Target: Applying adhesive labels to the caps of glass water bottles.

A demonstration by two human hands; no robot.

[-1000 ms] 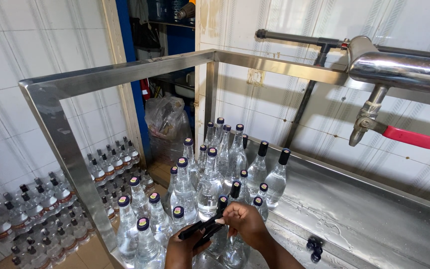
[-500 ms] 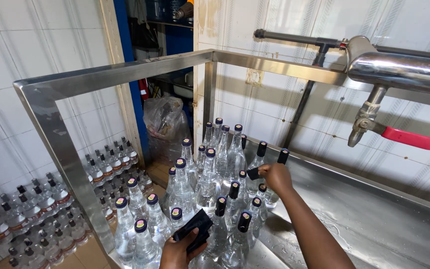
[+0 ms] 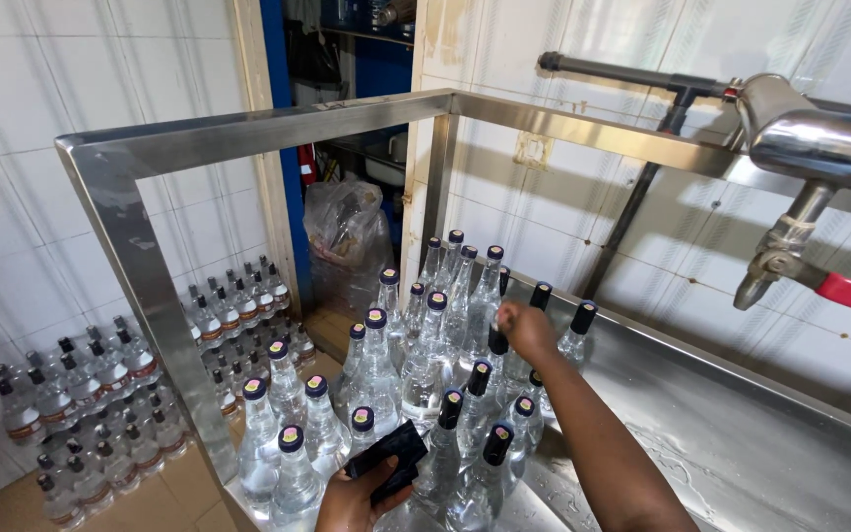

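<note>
While the right hand (image 3: 527, 328) is closed on a black sleeve over the neck of a clear bottle (image 3: 497, 369) in the middle of the group, the left hand (image 3: 359, 500) at 6 o'clock grips a flat stack of black sleeves (image 3: 389, 454), probably to keep them ready. Bottles with amber label bands (image 3: 100, 394) stand on the floor at 9 o'clock, and the wet steel surface (image 3: 701, 443) lies at 4 o'clock.

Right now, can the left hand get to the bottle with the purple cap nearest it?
Probably yes: the left hand is right beside that purple-capped bottle, nothing between them, but it already holds a stack of black sleeves.
</note>
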